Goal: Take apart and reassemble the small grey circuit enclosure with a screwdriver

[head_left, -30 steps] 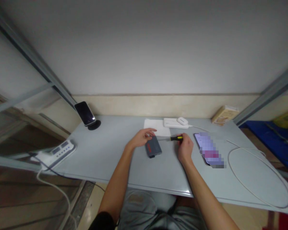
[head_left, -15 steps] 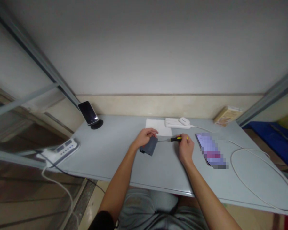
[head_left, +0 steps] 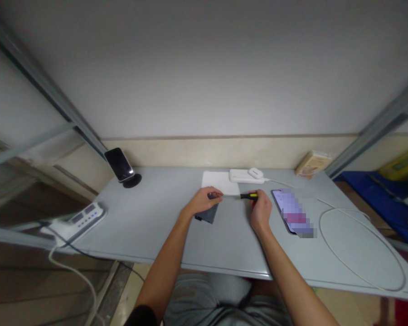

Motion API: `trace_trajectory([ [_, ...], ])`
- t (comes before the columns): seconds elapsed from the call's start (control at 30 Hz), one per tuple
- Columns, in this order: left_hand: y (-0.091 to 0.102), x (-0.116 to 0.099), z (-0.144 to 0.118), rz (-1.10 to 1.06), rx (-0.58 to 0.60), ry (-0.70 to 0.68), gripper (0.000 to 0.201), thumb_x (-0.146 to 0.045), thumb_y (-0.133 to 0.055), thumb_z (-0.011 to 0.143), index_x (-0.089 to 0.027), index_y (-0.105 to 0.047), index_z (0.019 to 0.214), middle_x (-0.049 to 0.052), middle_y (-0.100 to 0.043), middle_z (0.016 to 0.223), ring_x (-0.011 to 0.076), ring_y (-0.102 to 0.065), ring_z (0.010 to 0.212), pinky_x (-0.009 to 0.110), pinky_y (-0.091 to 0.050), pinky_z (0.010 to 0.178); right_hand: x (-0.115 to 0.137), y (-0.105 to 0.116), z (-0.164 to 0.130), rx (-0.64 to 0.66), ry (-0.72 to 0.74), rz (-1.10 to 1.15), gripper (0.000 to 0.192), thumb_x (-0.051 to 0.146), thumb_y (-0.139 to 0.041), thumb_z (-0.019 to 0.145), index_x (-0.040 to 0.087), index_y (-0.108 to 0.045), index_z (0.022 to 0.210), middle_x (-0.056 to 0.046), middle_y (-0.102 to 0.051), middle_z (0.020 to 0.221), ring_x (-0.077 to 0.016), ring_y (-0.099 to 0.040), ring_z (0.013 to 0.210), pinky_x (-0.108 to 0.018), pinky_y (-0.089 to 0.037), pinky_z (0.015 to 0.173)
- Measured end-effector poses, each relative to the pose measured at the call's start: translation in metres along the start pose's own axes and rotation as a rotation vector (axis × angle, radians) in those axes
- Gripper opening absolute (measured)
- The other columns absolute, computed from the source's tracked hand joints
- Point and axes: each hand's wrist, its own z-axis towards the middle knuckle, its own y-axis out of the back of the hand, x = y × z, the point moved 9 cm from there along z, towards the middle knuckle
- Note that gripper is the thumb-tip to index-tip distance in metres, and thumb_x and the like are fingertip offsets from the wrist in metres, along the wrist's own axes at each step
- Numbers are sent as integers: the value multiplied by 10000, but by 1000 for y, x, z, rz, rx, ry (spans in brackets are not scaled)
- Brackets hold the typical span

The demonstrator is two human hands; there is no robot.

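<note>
Two hands busy, left hand (head_left: 204,202) gripping grey device (head_left: 208,213), right hand (head_left: 261,209) gripping screwdriver (head_left: 245,196)

Left arm: bare, reaching forward, a little bent.
Left hand (head_left: 204,202): fingers curled down, gripping.
Right arm: bare, reaching forward.
Right hand (head_left: 260,209): fingers pinched tight, thumb on top.

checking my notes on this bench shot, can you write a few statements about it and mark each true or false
1. The right hand holds a screwdriver with a black and yellow handle. True.
2. The left hand lies flat and bare on the table. False: it holds a dark grey device tilted up off the surface.
3. A phone on a stand stands at the far left. True.
4. The white cable lies left of both hands. False: it loops on the right.
</note>
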Motion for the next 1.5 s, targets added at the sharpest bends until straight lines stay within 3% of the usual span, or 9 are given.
trace_trajectory([
  [0.23,5,3,3,62,-39,-17,144,-272,-667,916,-191,-786,899,50,-774,938,197,-679,910,315,-504,869,2,-3,0,32,9,11,405,507,-464,863,176,-666,746,51,-444,474,-150,-423,498,-289,-315,526],
  [0.4,35,3,4,278,-242,-104,128,-242,-674,940,-226,-790,887,39,-768,955,210,-627,959,378,-464,965,2,1,1,8,27,-2,382,484,-452,845,191,-640,687,29,-489,524,-147,-430,513,-284,-325,517],
  [0.57,53,20,1,433,-349,-60,76,-248,-730,913,-239,-805,910,46,-720,955,233,-559,995,406,-447,975,1,-1,0,73,74,-35,361,446,-486,797,207,-589,547,-3,-537,557,-154,-470,574,-279,-354,557],
  [0.9,49,33,0,514,-355,-75,150,-273,-708,932,-275,-798,1052,61,-665,1087,249,-514,1064,429,-444,1014,-3,-16,-7,255,79,-73,358,429,-500,828,197,-643,596,-3,-556,576,-147,-482,568,-260,-354,540],
  [1.13,52,18,-3,429,-427,-166,203,-272,-577,1008,-221,-771,974,65,-709,971,231,-562,981,412,-475,935,2,-30,-21,438,50,-110,380,475,-496,858,201,-645,642,36,-476,498,-124,-403,447,-258,-312,472],
  [1.37,47,-2,-8,274,-460,-222,214,-230,-576,980,-212,-735,837,37,-704,829,196,-597,849,368,-497,857,-2,-28,-20,431,37,-123,380,471,-473,867,201,-641,659,41,-469,489,-125,-397,442,-265,-307,477],
  [1.5,45,-4,-11,230,-436,-168,230,-229,-571,961,-209,-722,788,39,-699,810,193,-601,839,350,-506,823,-1,-27,-20,425,37,-126,364,451,-482,852,197,-640,645,36,-481,494,-123,-403,453,-261,-310,484],
])
